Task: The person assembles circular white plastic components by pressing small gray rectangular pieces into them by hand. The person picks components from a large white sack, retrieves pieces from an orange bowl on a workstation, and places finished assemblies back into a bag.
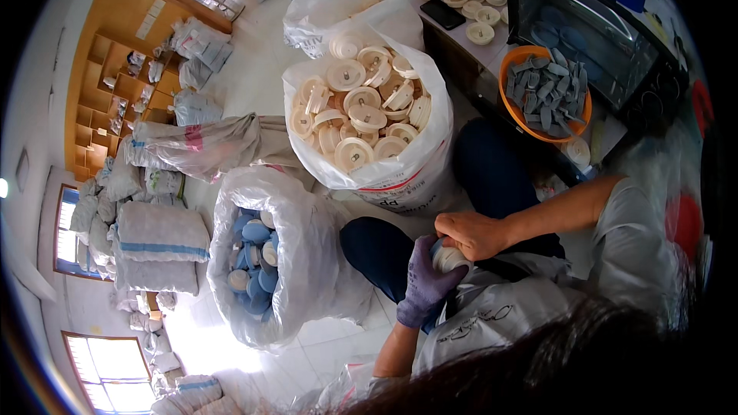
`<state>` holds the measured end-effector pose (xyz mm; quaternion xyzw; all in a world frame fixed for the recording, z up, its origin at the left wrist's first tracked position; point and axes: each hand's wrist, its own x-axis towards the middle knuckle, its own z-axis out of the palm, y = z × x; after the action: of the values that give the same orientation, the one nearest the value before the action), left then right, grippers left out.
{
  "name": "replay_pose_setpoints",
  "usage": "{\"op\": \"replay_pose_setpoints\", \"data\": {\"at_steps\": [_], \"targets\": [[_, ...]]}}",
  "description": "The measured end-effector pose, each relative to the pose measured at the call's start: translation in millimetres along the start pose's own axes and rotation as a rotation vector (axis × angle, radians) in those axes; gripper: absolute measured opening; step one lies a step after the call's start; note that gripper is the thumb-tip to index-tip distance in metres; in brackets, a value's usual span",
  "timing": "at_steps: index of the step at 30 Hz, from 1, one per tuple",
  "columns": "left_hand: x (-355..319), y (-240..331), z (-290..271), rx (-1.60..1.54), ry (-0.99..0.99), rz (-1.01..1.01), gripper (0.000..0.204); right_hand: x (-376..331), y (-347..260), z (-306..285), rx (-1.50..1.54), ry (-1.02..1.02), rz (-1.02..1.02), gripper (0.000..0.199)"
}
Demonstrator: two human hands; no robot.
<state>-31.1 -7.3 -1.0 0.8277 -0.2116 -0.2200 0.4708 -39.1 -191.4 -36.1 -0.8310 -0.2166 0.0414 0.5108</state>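
My left hand [427, 280], in a purple glove, is wrapped round a cream, round plastic piece [450, 259] above my lap. A bit of blue shows at its far edge. My bare right hand [473, 235] is closed in a fist right against that piece. What its fingers hold is hidden. Beyond my knees stands a white sack [415, 177] of cream plastic discs [365, 107], some with a metal pin in the middle. To the left, another lined sack [300, 261] holds blue and cream round pieces [254, 261].
An orange basin [582, 119] of grey plastic parts stands at the right, beside a black open-fronted case [576, 0]. More cream discs [480, 33] and a phone [443, 13] lie on the table. Stuffed sacks [161, 242] are piled along the left wall, near wooden shelves [92, 77].
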Motion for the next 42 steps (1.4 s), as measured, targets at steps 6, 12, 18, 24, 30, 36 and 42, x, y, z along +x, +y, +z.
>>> {"op": "replay_pose_setpoints", "data": {"at_steps": [6,12,18,24,30,36,42], "targets": [[9.9,-9.4,-7.4,0.004,0.155,0.016,0.069,16.2,0.4,-2.2,0.115,0.103,0.016,0.016],[-1.1,-39.5,-15.8,-0.157,0.029,0.106,0.059,-1.4,-2.1,-1.4,0.012,0.077,-0.042,0.019],[-5.8,-33.1,-7.5,0.072,0.174,0.137,0.035,-2.8,-5.3,8.0,-0.195,0.117,-0.177,0.031],[-37.5,-38.8,22.4,0.163,0.300,0.226,0.033,-24.8,-21.5,22.6,-0.211,0.032,-0.204,0.023],[-47.1,-41.4,42.5,0.040,0.315,0.210,0.037,-40.0,-22.1,37.2,-0.268,0.060,-0.216,0.022],[-42.6,-45.0,41.0,0.034,0.339,0.229,0.036,-33.0,-22.9,35.6,-0.284,0.046,-0.201,0.023],[-43.5,-49.8,31.6,0.051,0.326,0.212,0.033,-26.1,-24.8,33.1,-0.233,-0.012,-0.094,0.020]]}}
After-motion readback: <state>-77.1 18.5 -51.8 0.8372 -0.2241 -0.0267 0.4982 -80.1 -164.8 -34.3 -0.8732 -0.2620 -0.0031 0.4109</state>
